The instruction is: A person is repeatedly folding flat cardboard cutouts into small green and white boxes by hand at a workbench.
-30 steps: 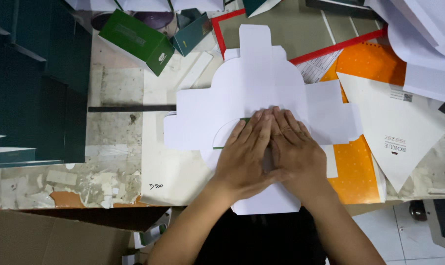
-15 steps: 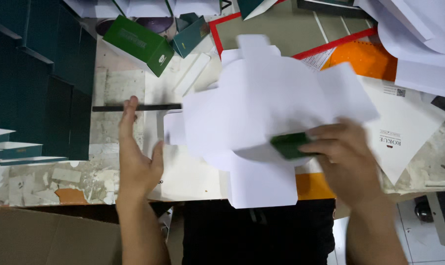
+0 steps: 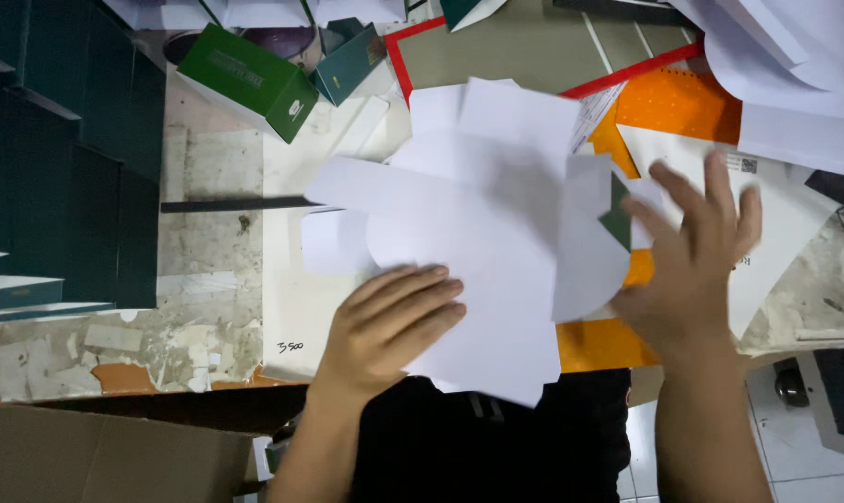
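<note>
1. Since the earlier frame, I see the left hand (image 3: pixel 389 326) has come off the bare worktable and onto the white die-cut card blank (image 3: pixel 478 233). The right hand (image 3: pixel 692 256) has let go of the blank's right flap and opened out.
2. Far left of the left hand: a stack of dark green folded boxes (image 3: pixel 63 158) stands on edge. A thin black ruler (image 3: pixel 231 204) lies between that stack and the blank.
3. Up and left of the left hand: a bright green carton (image 3: pixel 250 79) lies tilted on the worktable (image 3: pixel 208 307).
4. Left hand, grip state: palm down, fingers flat and together, pressing the blank's lower-left area. Nothing is enclosed in the fingers.
5. The blank lies between the two hands, white side up, its lower edge overhanging the table edge. A right-hand flap is folded over, showing a small patch of dark green face (image 3: pixel 618 216).
6. Right hand, grip state: fingers spread wide, blurred, holding nothing. It sits just beside the blank's right edge; I cannot tell whether it touches.
7. Under and beyond the right hand: an orange sheet (image 3: pixel 678 102) and loose white papers (image 3: pixel 795 84).
</note>
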